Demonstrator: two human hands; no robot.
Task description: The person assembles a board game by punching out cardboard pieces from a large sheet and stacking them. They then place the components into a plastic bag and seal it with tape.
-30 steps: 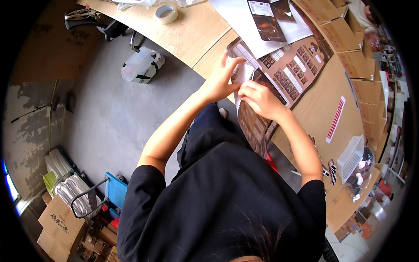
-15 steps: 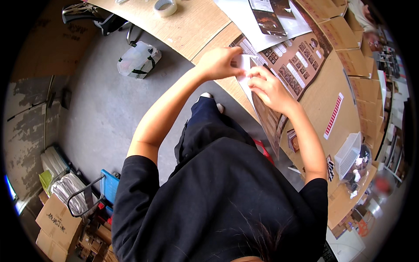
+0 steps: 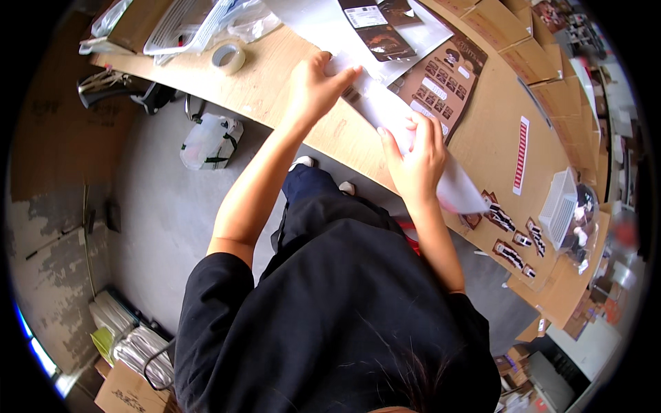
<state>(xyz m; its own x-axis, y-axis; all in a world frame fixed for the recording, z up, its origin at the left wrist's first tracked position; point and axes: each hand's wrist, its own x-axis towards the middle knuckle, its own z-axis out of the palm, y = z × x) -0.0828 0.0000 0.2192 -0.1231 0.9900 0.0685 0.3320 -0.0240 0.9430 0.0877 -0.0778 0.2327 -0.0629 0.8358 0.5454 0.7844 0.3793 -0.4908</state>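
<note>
A long white sheet, curved along its length, stretches between my two hands over the table's near edge. My left hand is at its far left end, thumb and forefinger on either side of that end. My right hand grips the sheet further along, thumb on the near side and bent fingers over it. Beyond the hands lies a brown printed sheet with small pictures, partly covered by a white sheet bearing dark printed pieces.
A tape roll and a white basket are at the left. To the right lie dark cut-out pieces, a red-striped strip and another white basket. Cardboard boxes line the far edge.
My hands have moved apart, from pinching close together to holding the sheet at two separate places. Its white face now shows at length, where a brown printed side hung down before.
</note>
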